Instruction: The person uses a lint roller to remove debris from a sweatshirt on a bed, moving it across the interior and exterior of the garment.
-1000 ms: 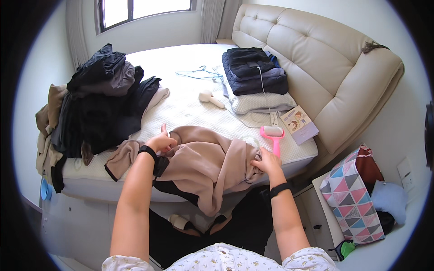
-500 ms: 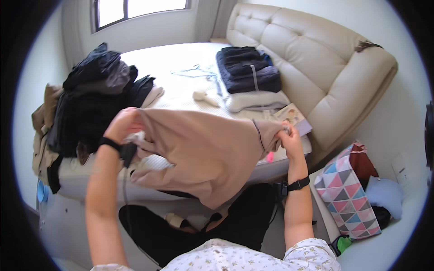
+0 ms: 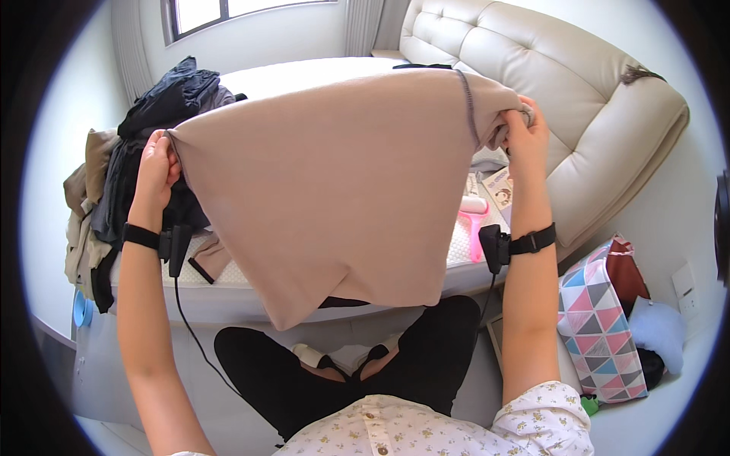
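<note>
A beige top (image 3: pixel 327 175) is stretched out in the air in front of me, over the near edge of the bed. My left hand (image 3: pixel 157 169) pinches its upper left corner. Its other end is bunched in the closed fingers of my right hand (image 3: pixel 526 138). A dark stitched seam runs down the cloth near the right hand, and the lower edge hangs in loose folds above my knees. Most of the bed's middle is hidden behind it. A beige piece of cloth with a dark band (image 3: pixel 211 257) lies on the mattress below my left hand.
Dark clothes (image 3: pixel 171 99) are heaped on the bed's left. At right, a pink-handled lint roller (image 3: pixel 474 220) and a printed booklet (image 3: pixel 499 187) lie near the padded headboard (image 3: pixel 585 114). A triangle-patterned bag (image 3: pixel 601 327) stands on the floor at right, a blue container (image 3: pixel 82 308) at far left.
Both hands have risen and spread farther apart, pulling the top wider and higher. It now covers the dark folded stack almost wholly, while the lint roller has come into fuller view.
</note>
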`<state>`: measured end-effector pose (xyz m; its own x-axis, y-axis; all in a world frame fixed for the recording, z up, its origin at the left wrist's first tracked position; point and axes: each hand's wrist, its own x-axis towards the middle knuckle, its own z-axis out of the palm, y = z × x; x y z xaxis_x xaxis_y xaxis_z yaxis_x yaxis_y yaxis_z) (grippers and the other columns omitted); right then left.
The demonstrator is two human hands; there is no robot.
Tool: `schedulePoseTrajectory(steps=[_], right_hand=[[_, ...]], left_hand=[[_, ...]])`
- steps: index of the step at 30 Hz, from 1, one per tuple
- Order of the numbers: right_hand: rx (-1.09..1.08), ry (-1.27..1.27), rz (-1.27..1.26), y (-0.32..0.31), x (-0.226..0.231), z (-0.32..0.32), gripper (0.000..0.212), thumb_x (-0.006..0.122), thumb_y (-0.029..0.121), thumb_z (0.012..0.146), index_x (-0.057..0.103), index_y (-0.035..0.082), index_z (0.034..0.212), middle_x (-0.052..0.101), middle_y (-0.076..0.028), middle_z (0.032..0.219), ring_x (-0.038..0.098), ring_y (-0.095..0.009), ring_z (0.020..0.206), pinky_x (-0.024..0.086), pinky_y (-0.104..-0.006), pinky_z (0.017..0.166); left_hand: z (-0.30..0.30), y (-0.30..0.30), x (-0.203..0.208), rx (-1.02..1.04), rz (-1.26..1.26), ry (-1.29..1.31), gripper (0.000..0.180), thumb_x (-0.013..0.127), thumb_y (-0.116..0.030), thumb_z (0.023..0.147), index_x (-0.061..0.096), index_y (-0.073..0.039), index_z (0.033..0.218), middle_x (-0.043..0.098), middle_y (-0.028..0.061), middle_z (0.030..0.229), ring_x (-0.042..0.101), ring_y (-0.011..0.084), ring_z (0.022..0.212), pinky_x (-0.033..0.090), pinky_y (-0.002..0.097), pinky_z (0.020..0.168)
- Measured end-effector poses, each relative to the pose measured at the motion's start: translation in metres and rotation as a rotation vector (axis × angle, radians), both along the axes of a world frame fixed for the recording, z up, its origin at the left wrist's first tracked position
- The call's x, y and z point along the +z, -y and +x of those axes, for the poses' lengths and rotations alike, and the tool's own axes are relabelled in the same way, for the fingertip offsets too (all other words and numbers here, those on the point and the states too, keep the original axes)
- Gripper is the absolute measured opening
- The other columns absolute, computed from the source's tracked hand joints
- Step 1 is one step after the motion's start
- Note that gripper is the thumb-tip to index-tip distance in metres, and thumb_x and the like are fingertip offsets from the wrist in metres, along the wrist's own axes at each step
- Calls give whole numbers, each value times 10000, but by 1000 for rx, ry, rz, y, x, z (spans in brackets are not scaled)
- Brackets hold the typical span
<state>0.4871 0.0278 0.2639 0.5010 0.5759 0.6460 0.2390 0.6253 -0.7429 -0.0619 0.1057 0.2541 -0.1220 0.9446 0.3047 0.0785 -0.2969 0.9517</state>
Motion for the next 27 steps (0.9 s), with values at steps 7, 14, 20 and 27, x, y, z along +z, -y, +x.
schedulePoseTrajectory(steps=[7, 14, 20, 27], right_hand=[[167, -129, 79, -54, 34, -15, 186, 628, 81, 852, 582, 9, 1017, 586, -46, 803, 558, -104, 646, 449, -242, 480], [-200, 803, 64, -150, -80, -33, 474, 603, 15, 755, 567, 28, 1227, 611, -218, 1184, 610, -364, 1034, 464, -388, 937], [-147, 706, -379, -120, -176, -15, 309, 585, 35, 778, 670, 16, 1074, 678, -203, 1027, 663, -327, 952, 507, -367, 850], [-646, 350, -48, -74, -200, 39, 227, 622, 98, 828, 634, 10, 1037, 658, -159, 955, 634, -322, 884, 493, -412, 805]], left_hand=[[36, -17, 25, -125, 24, 41, 211, 438, -312, 1003, 484, -157, 1140, 559, 108, 1332, 455, 251, 1310, 368, 580, 992], [75, -68, -93, -477, 164, -217, 765, 521, -3, 882, 101, -20, 1521, 190, 154, 1567, 171, 239, 1450, 164, 319, 1163], [75, 16, -182, -465, -118, -588, 701, 651, -147, 870, 295, 14, 1452, 406, 247, 1436, 370, 292, 1368, 306, 350, 1113], [59, 96, -209, -283, -140, -583, 464, 674, -141, 830, 530, 32, 1235, 607, 177, 1217, 557, 284, 1176, 426, 363, 990]])
